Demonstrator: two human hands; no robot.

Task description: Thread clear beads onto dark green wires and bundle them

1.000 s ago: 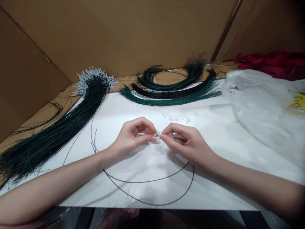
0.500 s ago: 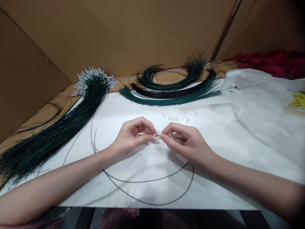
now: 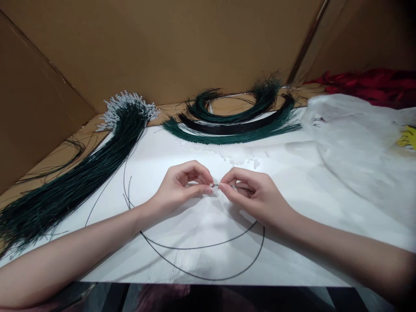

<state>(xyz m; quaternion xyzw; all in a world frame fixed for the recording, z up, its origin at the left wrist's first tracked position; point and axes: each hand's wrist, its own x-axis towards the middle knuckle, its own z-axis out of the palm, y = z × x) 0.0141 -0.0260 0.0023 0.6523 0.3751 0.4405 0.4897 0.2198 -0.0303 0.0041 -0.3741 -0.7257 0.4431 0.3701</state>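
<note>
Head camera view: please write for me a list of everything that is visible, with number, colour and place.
White-tipped bundle: one, dark green with white tips, left
Curved green bundles: two, dark green, back centre
Curved black bundle: one, black, between these two
White bits: uncountable, white, before the curved bundles
Plastic sheeting: one piece apparently, translucent whitish, right
Yellow item: one, yellow, right edge
Red material: count unclear, red, back right
White sheet: one, white, under the hands
Cardboard walls: several panels, brown, back and sides
Thin wires: count unclear, dark, at the fingertips and curving below
Left hand: one, bare, centre, pinching
Right hand: one, bare, right of centre, pinching
</note>
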